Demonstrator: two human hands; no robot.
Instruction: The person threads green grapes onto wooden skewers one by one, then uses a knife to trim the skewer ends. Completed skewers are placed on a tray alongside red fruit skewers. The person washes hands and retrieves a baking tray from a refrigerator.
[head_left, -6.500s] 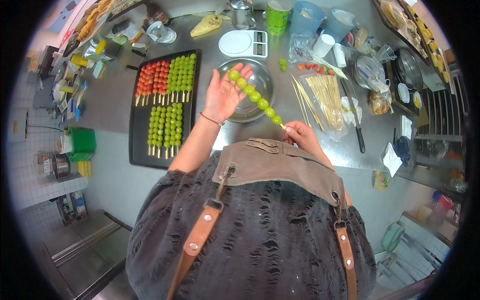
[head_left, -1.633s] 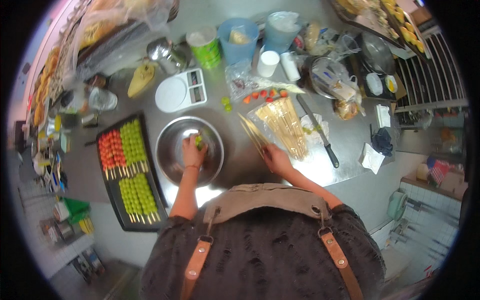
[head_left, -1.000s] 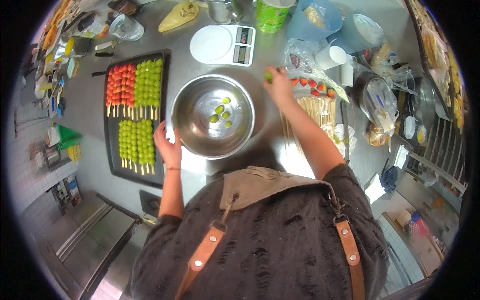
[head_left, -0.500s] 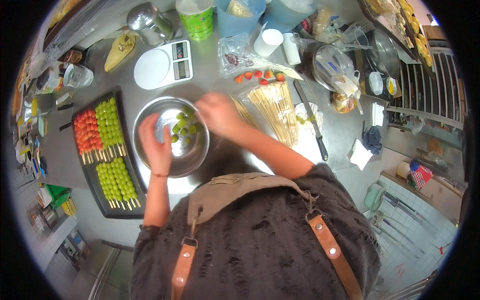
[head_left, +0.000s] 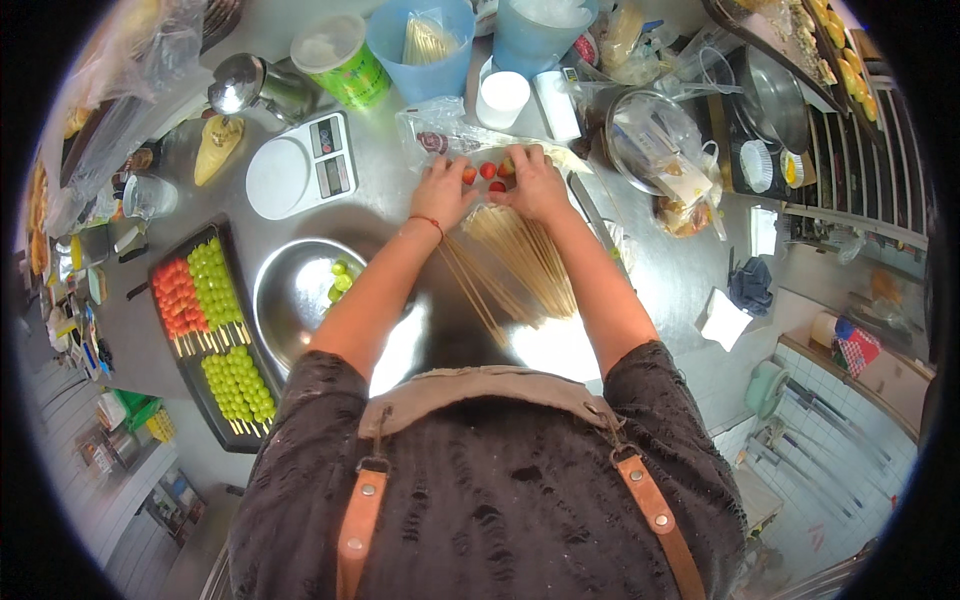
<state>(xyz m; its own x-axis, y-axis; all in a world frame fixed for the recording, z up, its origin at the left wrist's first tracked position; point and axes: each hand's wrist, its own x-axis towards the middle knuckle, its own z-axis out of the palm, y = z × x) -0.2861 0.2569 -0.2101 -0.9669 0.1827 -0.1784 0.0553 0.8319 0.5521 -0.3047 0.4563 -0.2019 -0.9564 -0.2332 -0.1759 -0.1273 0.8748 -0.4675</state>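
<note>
Left hand (head_left: 445,194), right hand (head_left: 537,187): fingers (head_left: 519,157) curled (loosely), apparently against strawberries (head_left: 487,170)

commercial-looking kitchen, steel worktop (head_left: 675,275), digital scale (head_left: 300,168), metal bowl (head_left: 285,310), skewered fruit (head_left: 214,288)

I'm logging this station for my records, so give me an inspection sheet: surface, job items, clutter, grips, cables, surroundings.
Surface: shiny metal worktop, glare near the front edge.
Job's things: strawberries beyond bare wooden skewers; green grapes in a metal bowl; dark tray bearing red and green fruit sticks.
Clutter: white kitchen scale, knife right of the skewers, white cup, white napkin by the right edge.
Grips: left grip and right grip both at the strawberries, fingers bent; whether either holds one is unclear.
Cables: nothing seen.
Surroundings: barred metal rack at right.
</note>
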